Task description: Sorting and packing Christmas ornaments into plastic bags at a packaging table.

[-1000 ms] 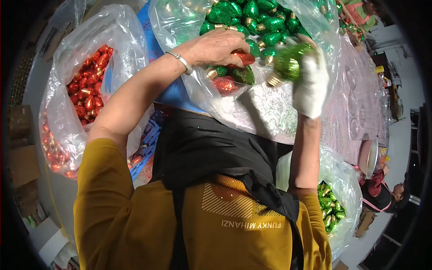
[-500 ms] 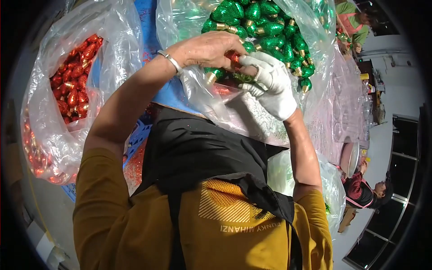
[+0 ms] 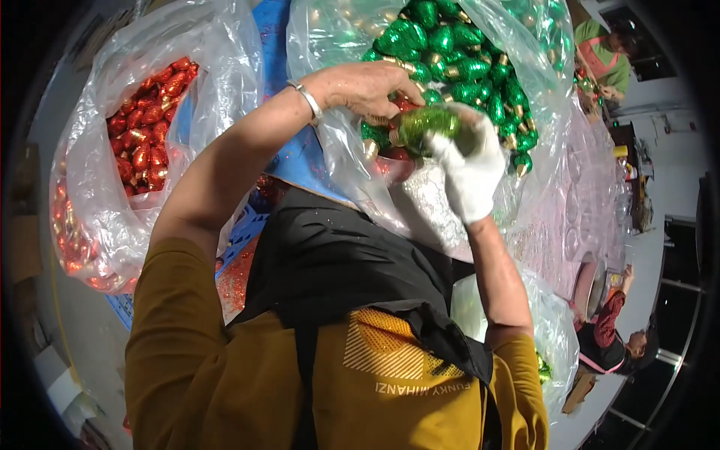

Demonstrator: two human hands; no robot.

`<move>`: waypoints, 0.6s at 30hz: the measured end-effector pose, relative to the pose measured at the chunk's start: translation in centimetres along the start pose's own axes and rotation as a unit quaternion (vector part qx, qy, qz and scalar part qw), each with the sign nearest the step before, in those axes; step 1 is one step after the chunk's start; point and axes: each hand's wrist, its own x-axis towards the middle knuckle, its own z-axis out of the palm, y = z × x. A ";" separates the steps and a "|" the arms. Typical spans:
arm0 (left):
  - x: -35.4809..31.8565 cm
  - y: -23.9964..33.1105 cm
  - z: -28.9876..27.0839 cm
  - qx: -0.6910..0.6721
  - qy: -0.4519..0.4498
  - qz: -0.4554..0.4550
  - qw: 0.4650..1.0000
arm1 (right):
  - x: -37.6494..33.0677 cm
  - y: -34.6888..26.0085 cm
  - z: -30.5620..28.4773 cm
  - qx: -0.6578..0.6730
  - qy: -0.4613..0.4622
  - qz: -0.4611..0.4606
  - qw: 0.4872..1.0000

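My bare left hand [image 3: 366, 88], a bangle at its wrist, curls its fingers around a red glitter bulb ornament [image 3: 406, 103], partly hidden by the fingers. In a white glove, my right hand [image 3: 475, 166] grips a light green glitter bulb ornament [image 3: 430, 126], its gold cap toward my left hand. Both hands meet over the near side of an open clear plastic bag [image 3: 322, 45] heaped with dark green glitter bulbs [image 3: 469, 70] with gold screw caps. Beneath the hands, a patch of red shows, too covered to make out.
At the left stands another clear bag [image 3: 217, 52] of red glitter bulbs [image 3: 142, 135]. Blue crate edges [image 3: 244, 232] show below it. A further plastic bag [image 3: 517, 300] sits by my right forearm. Two people [image 3: 611, 56] work at the right, one far, one nearer.
My right hand has turned and drawn slightly right, bringing the light green bulb into plain sight. The red bulb remains at my left fingers. The whole view has shifted a little.
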 end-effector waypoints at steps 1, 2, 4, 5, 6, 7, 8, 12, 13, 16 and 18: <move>0.0 -0.1 -0.2 0.002 0.003 -0.003 1.000 | -0.5 0.5 0.6 0.090 0.015 -0.045 0.995; 0.2 -0.3 -0.4 -0.012 0.000 -0.003 1.000 | -0.9 1.1 1.1 0.180 0.029 -0.088 0.979; 0.3 -0.4 -0.4 -0.044 -0.011 -0.004 0.999 | -1.1 1.6 1.3 0.269 0.042 -0.125 0.954; 0.1 -0.4 0.0 -0.046 -0.014 -0.005 0.999 | -1.1 1.9 1.0 0.241 0.030 -0.078 0.967; 0.1 -0.3 -0.1 -0.050 -0.014 -0.009 0.999 | -0.5 2.2 0.7 0.214 0.017 -0.034 0.976; 0.0 -0.2 -0.2 -0.054 -0.016 -0.011 0.998 | -0.1 2.5 0.5 0.186 0.004 0.011 0.982; 0.0 -0.1 -0.4 -0.057 -0.018 -0.013 0.998 | 0.5 2.4 0.1 0.189 0.005 0.012 0.982; -0.2 0.1 -0.9 0.003 -0.008 -0.018 1.000 | 2.7 0.4 -1.3 0.006 -0.137 -0.053 0.989; -0.2 0.2 -1.0 0.002 -0.011 -0.017 1.000 | 3.2 0.0 -1.0 -0.065 -0.212 -0.088 0.971; 0.1 0.8 -1.2 -0.057 -0.035 -0.051 0.996 | 3.2 -0.7 0.1 -0.207 -0.349 -0.150 0.902; 0.1 0.7 -1.0 -0.054 -0.039 -0.049 0.997 | 2.0 -0.1 1.0 -0.127 -0.238 -0.071 0.960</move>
